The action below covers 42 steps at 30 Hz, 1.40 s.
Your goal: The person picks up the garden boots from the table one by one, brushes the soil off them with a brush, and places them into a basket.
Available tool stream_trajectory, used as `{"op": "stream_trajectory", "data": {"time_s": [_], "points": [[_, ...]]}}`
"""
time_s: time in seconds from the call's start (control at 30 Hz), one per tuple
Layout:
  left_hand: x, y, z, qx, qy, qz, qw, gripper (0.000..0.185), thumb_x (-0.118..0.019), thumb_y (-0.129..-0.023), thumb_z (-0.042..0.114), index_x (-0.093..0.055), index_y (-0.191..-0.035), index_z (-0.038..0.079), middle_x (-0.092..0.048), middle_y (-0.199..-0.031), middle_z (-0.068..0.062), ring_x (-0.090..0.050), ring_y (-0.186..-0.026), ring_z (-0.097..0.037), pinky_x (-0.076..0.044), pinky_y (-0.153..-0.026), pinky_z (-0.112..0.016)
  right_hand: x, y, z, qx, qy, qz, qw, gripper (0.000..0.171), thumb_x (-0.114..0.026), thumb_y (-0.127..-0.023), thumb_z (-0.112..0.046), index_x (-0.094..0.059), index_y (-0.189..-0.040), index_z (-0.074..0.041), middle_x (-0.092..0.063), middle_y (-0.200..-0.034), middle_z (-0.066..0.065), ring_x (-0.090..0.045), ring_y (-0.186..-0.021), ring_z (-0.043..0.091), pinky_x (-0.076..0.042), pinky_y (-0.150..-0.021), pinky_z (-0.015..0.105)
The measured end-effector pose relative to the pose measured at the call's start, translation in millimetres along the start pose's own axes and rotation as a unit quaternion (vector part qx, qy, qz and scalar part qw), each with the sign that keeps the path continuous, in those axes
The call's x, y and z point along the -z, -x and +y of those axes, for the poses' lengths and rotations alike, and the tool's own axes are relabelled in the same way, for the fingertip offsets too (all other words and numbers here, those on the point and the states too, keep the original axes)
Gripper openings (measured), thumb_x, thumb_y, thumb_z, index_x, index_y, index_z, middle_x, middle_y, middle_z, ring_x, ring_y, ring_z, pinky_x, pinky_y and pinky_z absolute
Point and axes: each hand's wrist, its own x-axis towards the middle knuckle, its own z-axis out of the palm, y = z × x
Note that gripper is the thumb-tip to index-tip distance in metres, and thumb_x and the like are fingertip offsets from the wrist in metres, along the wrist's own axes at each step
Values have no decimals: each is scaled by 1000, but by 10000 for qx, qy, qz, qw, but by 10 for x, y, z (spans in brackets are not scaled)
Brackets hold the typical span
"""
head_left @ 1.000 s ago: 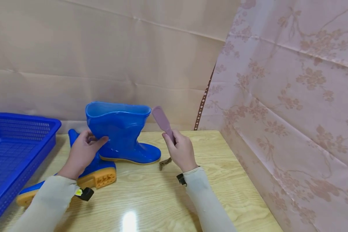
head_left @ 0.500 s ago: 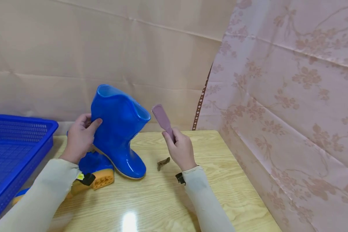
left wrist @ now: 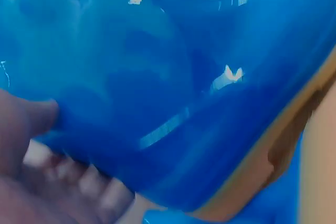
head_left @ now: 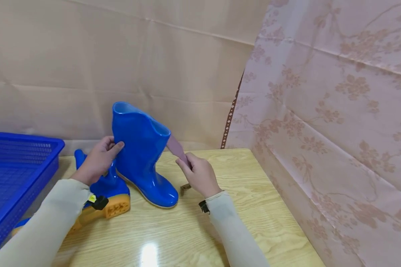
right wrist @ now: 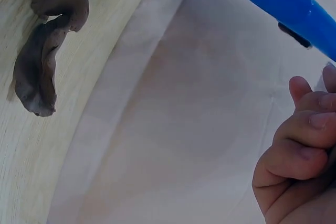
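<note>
Left of centre, the left hand (head_left: 101, 157) pinches the back of the tilted blue boot (head_left: 138, 148) between thumb and fingers — a firm, light hold should steady it without denting the shaft. The right hand (head_left: 200, 174) has its fingers curled round the flat, mauve tool (head_left: 176, 146), best angled gently; its tip is hidden behind the boot, contact unclear. Glossy, smooth, rubbery-looking boot, wavy rim — beside its toe, a matte, crumpled brown lump (head_left: 185, 188)
</note>
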Motion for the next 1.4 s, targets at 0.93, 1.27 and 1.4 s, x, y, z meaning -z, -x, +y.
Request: {"op": "stream_trajectory", "data": {"time_s": [0.93, 1.27, 1.4], "points": [[-1381, 248, 185, -844, -475, 3096, 9459, 35, -66, -103, 26, -62, -129, 3, -66, -127, -14, -64, -118, -31, -54, -102, -53, 63, -11, 43, 80, 215, -205, 9995, 30, -58, -107, -40, -67, -97, -13, -48, -62, -7, -43, -49, 5, -30, -44, 22], [-707, 189, 525, -572, -788, 2413, 9656, 44, -52, -109, 35, -57, -136, 1, -64, -124, -18, -63, -109, -31, -59, -93, -40, 128, -44, 37, 50, -72, 384, 9992, 30, -61, -106, -34, -60, -86, -12, -46, -59, -4, -36, -46, 6, -29, -43, 22], [-452, 204, 660, -867, -1096, 1729, 9750, 45, -49, -110, 37, -58, -139, 4, -66, -124, -19, -64, -105, -30, -56, -86, -28, 119, -39, 61, 274, -47, 323, 9991, 28, -61, -106, -36, -61, -87, -15, -44, -60, -7, -35, -47, 4, -29, -44, 21]]}}
